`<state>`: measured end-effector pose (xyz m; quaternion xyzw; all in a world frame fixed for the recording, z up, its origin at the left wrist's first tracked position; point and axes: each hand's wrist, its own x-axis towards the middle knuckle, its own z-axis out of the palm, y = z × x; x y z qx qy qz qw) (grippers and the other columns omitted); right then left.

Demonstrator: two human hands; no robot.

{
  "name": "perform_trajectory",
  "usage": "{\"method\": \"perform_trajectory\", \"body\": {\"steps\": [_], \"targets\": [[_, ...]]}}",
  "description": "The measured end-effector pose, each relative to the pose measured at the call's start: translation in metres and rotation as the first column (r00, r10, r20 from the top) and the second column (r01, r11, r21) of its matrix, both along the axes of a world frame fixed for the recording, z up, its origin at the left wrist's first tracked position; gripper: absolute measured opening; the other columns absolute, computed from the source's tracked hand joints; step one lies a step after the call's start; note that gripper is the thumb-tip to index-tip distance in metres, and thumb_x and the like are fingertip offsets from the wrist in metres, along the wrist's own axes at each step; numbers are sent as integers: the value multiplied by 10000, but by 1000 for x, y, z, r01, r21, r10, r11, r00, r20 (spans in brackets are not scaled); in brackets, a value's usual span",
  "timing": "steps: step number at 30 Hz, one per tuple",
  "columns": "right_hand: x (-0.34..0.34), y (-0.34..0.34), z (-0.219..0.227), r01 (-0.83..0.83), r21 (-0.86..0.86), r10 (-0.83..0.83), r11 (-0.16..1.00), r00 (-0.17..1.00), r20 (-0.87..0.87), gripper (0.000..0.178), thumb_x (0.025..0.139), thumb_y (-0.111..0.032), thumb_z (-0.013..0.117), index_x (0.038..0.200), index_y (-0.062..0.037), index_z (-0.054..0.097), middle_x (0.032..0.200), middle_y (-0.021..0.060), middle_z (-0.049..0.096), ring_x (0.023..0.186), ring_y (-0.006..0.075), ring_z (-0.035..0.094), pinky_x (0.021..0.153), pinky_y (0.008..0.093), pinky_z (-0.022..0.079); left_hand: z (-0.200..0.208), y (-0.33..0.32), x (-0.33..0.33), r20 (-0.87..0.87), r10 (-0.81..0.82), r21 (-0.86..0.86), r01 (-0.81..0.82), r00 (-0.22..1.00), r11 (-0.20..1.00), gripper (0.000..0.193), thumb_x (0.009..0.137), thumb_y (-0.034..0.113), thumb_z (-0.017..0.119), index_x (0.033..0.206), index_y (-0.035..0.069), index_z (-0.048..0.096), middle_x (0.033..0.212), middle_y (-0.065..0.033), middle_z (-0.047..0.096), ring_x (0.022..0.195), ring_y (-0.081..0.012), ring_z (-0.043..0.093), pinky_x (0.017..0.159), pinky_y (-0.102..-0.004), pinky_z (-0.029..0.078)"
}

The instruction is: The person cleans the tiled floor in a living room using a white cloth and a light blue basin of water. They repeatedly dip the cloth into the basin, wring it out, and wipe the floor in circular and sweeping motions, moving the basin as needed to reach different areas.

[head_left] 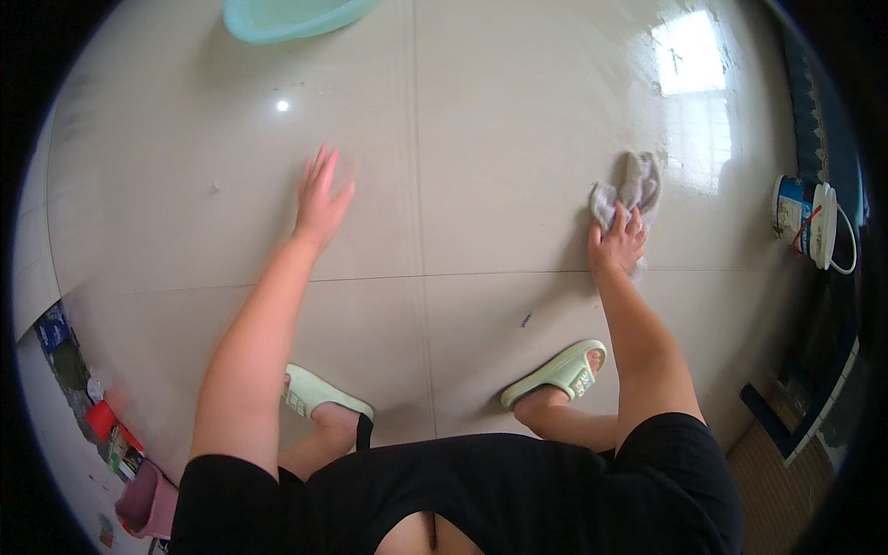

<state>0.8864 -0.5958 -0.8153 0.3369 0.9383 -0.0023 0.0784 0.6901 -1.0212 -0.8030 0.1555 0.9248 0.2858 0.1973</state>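
On the right, a crumpled greyish-white cleaning rag (pixel 640 176) lies on the pale tiled floor (pixel 481 213). My right hand (pixel 618 245) is on its near end, pressing it down with bent fingers over the fabric; part of the rag is hidden under the palm. My left hand (pixel 321 205) holds nothing. Its fingers are stretched out and apart, slightly smeared by motion, above or on the floor to the left; I cannot tell whether it touches the tiles.
A light turquoise basin (pixel 296 20) stands at the far left, cut by the frame. At the right edge is a white and blue bucket (pixel 803 222) with a handle. A pink container (pixel 148 499) sits at lower left. My feet wear pale green slippers (pixel 560 375). A small dark scrap (pixel 525 320) lies between.
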Motion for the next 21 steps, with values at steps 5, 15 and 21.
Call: {"method": "perform_trajectory", "body": {"steps": [5,15,21], "targets": [[-83,-112,22,-256,-73,240,964,955,-174,568,716,-361,603,1245,-211,463,1330,142,371,1232,327,325,1026,427,264,43,-69,72,233,342,-658,-112,910,745,1175,567,402,802,1422,191,24,1464,-197,-56,1315,-475,2,1069,-503,161],[-131,-344,55,-185,-966,-219,-181,965,-144,441,679,-165,638,1109,-162,538,1090,88,536,1012,253,504,807,376,444,12,-69,63,405,55,-785,316,913,533,1164,641,542,674,1410,70,-63,1468,-176,-74,1292,-489,-150,1010,-649,22],[-93,-188,118,117,-588,-312,-800,756,575,413,755,-292,589,1067,-29,525,921,133,606,787,254,599,680,379,497,50,-54,57,453,241,-799,272,858,536,1373,539,504,783,1358,42,-218,1451,-204,-141,1305,-447,-174,1036,-605,31]]}}
